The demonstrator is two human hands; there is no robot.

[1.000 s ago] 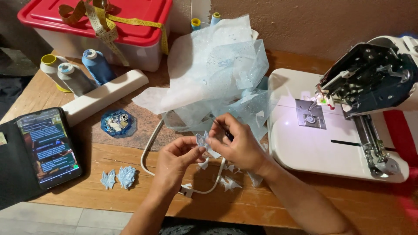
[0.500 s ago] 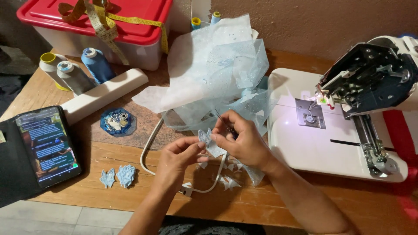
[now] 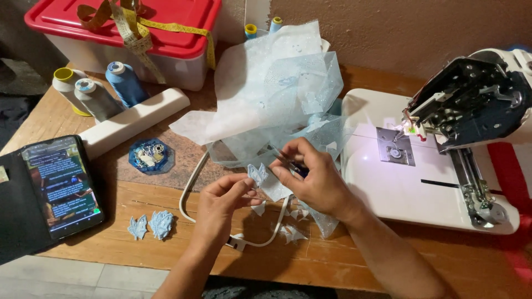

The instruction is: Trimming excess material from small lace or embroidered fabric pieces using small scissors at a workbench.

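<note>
The left hand [image 3: 221, 202] pinches a small blue fabric piece [image 3: 257, 174] above the desk [image 3: 343, 260]. The right hand [image 3: 313, 177], grip closed on a dark tool [image 3: 296, 167], has come closer to the piece since a second ago, so trimming looks underway.

A smartphone [image 3: 60, 187] lies at the left edge of the wooden bench [image 3: 138, 243], in an open black folio case [image 3: 16, 216]. Its upright rectangular screen is lit, dark with pale lines of text and a small green spot at the lower right corner. At the back left stands a clear plastic storage box [image 3: 111, 52] with a red lid [image 3: 166, 16].
</note>
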